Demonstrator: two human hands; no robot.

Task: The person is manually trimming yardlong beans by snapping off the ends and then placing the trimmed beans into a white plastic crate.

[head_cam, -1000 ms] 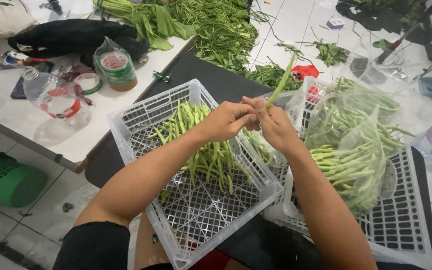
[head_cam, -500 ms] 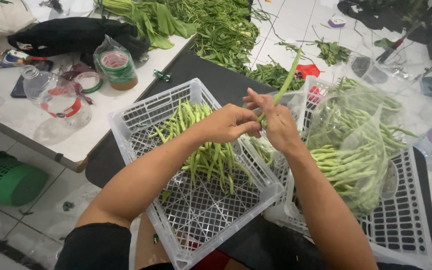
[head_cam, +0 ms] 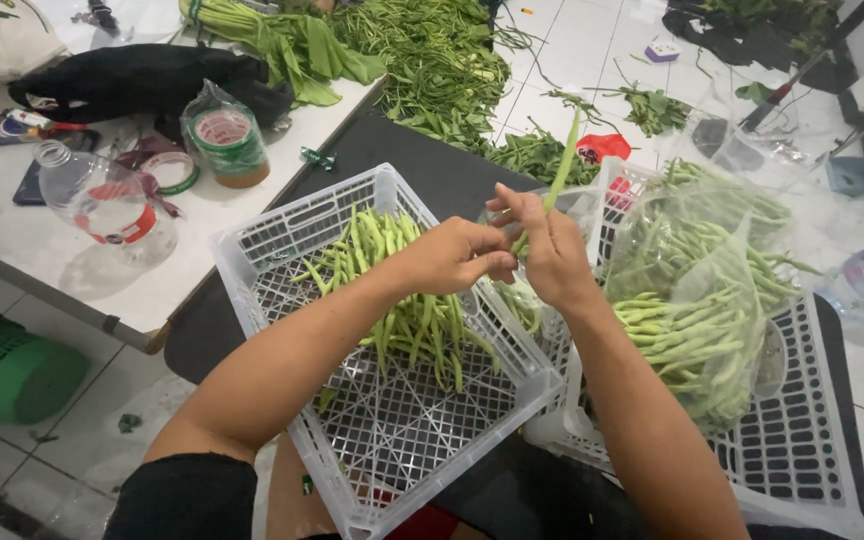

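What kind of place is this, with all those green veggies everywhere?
Probably a vegetable sorting or packing spot, perhaps a market's back room. A white plastic crate holds long green beans, a clear plastic bag of beans sits beside it, and leafy greens lie piled on the white tiled floor.

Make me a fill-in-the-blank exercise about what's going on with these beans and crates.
1. Both hands, left hand and right hand, hold one long green ____.
2. The beans under the left hand lie in a white ____.
3. The beans on the right sit in a clear plastic ____.
4. The tape roll stands on the ____.

Missing words: bean; crate; bag; table
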